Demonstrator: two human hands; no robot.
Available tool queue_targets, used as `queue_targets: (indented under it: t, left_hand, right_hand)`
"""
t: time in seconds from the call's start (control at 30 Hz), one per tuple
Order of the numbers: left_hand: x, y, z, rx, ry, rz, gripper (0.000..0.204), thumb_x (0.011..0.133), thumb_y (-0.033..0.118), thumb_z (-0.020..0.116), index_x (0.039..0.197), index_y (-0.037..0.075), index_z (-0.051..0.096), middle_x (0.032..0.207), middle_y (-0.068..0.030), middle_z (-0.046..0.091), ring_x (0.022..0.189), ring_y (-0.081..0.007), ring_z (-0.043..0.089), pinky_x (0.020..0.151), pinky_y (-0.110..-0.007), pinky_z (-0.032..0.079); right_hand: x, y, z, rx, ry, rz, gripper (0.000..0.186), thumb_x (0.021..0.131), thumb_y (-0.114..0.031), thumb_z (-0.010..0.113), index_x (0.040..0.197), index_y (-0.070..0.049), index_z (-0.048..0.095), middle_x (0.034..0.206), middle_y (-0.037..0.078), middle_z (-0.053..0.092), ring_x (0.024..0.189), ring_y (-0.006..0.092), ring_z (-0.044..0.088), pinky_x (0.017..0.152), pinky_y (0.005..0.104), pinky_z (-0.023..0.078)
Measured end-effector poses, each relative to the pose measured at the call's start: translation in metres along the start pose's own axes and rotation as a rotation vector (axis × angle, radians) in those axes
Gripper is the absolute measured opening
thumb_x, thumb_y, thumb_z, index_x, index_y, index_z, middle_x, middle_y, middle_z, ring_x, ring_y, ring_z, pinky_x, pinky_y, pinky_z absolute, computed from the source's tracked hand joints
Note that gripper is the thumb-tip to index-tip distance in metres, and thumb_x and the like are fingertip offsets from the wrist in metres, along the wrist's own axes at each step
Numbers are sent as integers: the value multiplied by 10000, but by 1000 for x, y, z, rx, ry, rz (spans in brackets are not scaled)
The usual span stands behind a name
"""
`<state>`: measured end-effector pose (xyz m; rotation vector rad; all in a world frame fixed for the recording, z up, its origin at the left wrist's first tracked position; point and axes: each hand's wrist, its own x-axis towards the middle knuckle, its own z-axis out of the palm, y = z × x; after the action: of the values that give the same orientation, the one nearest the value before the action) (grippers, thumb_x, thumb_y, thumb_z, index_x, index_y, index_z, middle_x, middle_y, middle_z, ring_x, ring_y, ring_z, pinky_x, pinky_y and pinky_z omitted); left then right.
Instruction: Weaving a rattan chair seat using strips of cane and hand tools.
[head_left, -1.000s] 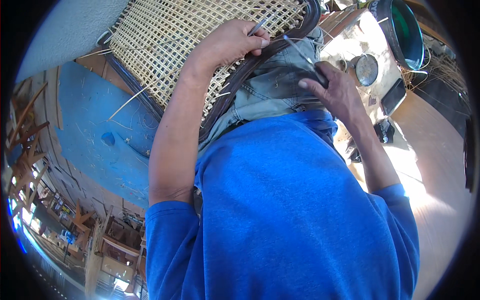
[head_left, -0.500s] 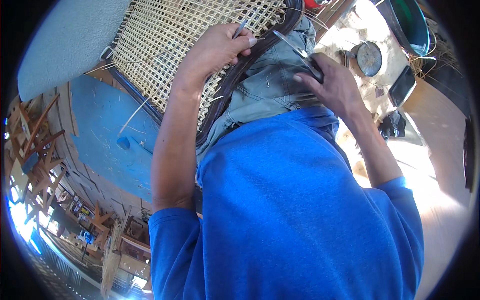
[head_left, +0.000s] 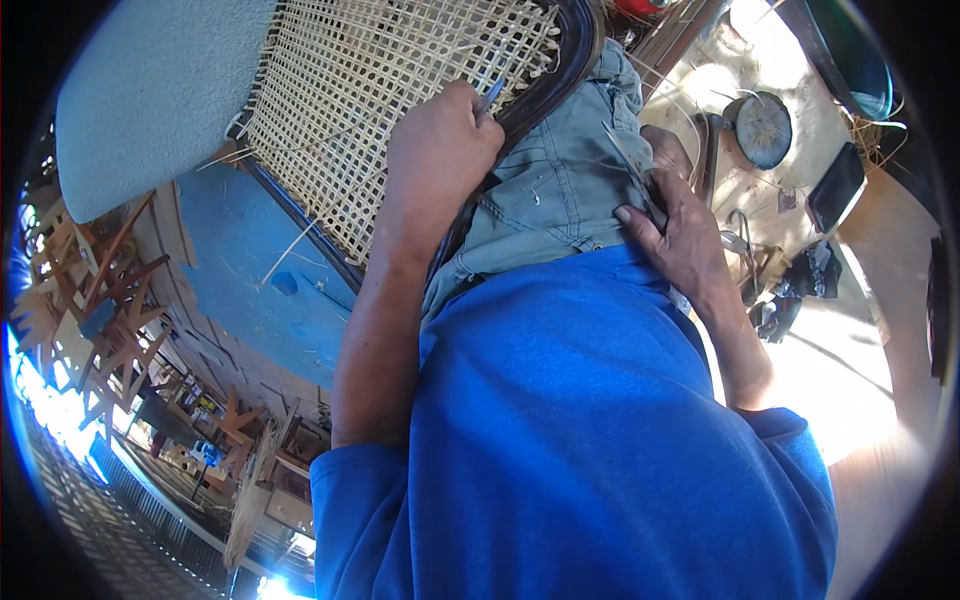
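A woven cane panel [head_left: 340, 110] in a dark wooden frame lies across my lap at the upper left. My left hand [head_left: 445, 145] rests on the panel near the frame's edge, its fingers curled round a slim pointed metal tool [head_left: 493, 93] whose tip sticks up past the knuckles. Over my grey-green trousers [head_left: 540, 190], my right hand [head_left: 685, 225] grips a pointed metal blade [head_left: 626, 157]. Its handle is mostly covered by the hand, so I cannot tell whether it is a knife or scissors. The blade stands apart from the cane.
A pale blue padded panel [head_left: 160, 100] rises at far left, above a blue sheet [head_left: 250, 250] strewn with cane scraps. To the right are a round wooden-looking disc [head_left: 763, 130], a phone [head_left: 836, 188], a black plastic bag [head_left: 810, 272] and a dark green bucket [head_left: 850, 60].
My right hand has drawn the blade back from the frame, down over my thigh. My left hand has turned, hiding its fingertips. The whole view has shifted slightly.
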<state>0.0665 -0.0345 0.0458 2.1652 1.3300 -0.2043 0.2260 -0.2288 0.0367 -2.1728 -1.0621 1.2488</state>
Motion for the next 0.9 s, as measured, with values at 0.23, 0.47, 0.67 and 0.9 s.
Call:
queue_targets:
  t: [0.23, 0.47, 0.67, 0.9]
  left_hand:
    - [-1, 19, 5, 256, -4, -13, 216, 763, 202, 579, 877, 18, 579, 777, -191, 639, 766, -372, 630, 709, -457, 480]
    - [0, 24, 1, 309, -15, -12, 179, 745, 178, 610, 818, 20, 568, 778, -157, 644, 735, -331, 650, 668, -439, 516]
    - [1, 21, 0, 275, -27, 57, 178, 774, 179, 591, 842, 16, 571, 767, -176, 629, 724, -358, 628, 663, -457, 486]
    - [0, -1, 4, 5, 34, 209, 132, 869, 142, 561, 870, 11, 576, 718, -171, 604, 625, -321, 596, 583, -401, 453]
  right_hand:
    - [6, 4, 0, 11, -27, -3, 514, 808, -314, 685, 1158, 18, 507, 1022, 212, 616, 962, 315, 606, 838, 367, 465]
    - [9, -1, -5, 77, -77, 46, 503, 817, -302, 672, 1172, 13, 506, 1054, 207, 611, 989, 314, 603, 851, 363, 462]
    - [9, 4, -4, 128, -75, 71, 516, 824, -294, 667, 1206, 6, 493, 1079, 204, 607, 1023, 317, 595, 886, 367, 456]
    - [13, 2, -4, 103, -83, 47, 552, 833, -287, 661, 1264, -3, 466, 1152, 205, 584, 1104, 299, 564, 941, 353, 429]
